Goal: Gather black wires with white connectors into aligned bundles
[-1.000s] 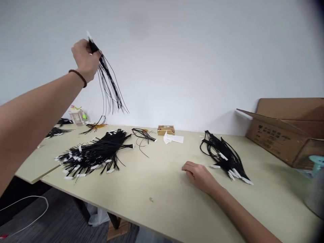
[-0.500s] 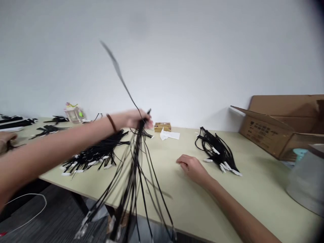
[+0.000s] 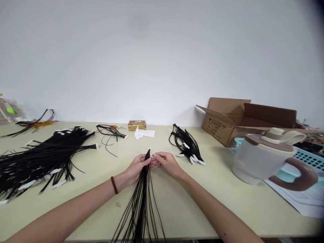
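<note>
A bunch of thin black wires (image 3: 141, 206) lies on the pale table (image 3: 202, 202) and runs toward me over its front edge. My left hand (image 3: 138, 167), with a brown band on the wrist, is closed around the bunch's far end. My right hand (image 3: 165, 163) meets it there, fingertips pinched on the same end near a small white tip. A large heap of black wires with white connectors (image 3: 37, 158) lies to the left. A smaller bundle of black wires (image 3: 186, 143) lies just beyond my right hand.
An open cardboard box (image 3: 233, 119) stands at the back right. A white jug with a brown lid and handle (image 3: 268, 157) sits in front of a teal basket (image 3: 306, 158). A small brown box (image 3: 136, 125) and white paper (image 3: 144, 133) lie at the back.
My left hand swung the wire bunch down from high at the left and laid it on the table in front of me. My right hand lifted off the table and took its end.
</note>
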`<state>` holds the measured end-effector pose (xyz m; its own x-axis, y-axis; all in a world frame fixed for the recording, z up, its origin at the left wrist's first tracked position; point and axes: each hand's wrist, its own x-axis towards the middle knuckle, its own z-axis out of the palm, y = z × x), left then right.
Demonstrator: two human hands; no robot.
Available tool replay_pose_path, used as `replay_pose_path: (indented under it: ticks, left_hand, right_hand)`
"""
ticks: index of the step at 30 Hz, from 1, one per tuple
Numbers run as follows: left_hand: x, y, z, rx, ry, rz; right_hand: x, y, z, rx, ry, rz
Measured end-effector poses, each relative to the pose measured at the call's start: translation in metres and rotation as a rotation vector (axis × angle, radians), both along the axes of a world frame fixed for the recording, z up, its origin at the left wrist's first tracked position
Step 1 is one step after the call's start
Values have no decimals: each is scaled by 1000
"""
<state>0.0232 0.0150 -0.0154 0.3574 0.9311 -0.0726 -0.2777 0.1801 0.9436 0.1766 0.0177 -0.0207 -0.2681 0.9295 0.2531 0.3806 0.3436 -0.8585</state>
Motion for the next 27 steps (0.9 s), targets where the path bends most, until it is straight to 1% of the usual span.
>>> replay_pose_path:
  ticks: [2, 3, 5, 7, 8, 10, 12, 14, 18, 20, 23, 27]
  left_hand:
    - [-2, -2, -4, 114, 77, -18]
    - [-2, -4, -6, 177, 148, -10]
    - [-2, -9, -6, 315, 358, -10]
    - [0, -13, -6, 462, 573, 53]
    - [1, -15, -6, 528, 641, 92]
    - [3, -18, -5, 599, 690, 132]
    - [2, -18, -5, 570, 659, 101]
    - [0, -17, -5, 491, 575, 65]
    - [-6, -9, -4, 279, 318, 70]
    - [-9, -5, -3, 200, 207, 66]
    - [-12, -1, -1, 196, 142, 64]
    - [-12, -1, 1, 219, 145, 71]
  right_hand:
    - [-4, -2, 0, -36, 82, -17]
    - [-6, -4, 0, -48, 119, -36]
    - [-9, -7, 1, -54, 154, -91]
    - [-12, -10, 1, -49, 152, -155]
    - [-12, -10, 1, -54, 153, -179]
    - [-13, -10, -1, -97, 200, -188]
    - [-12, -9, -3, -161, 279, -154]
    - [-11, -7, -4, -212, 336, -111]
    - [-10, -5, -5, -269, 345, -27]
    - [-10, -6, -5, -290, 336, 16]
    - [-9, -7, -5, -290, 313, 63]
    - [-8, -9, -2, -234, 276, 76]
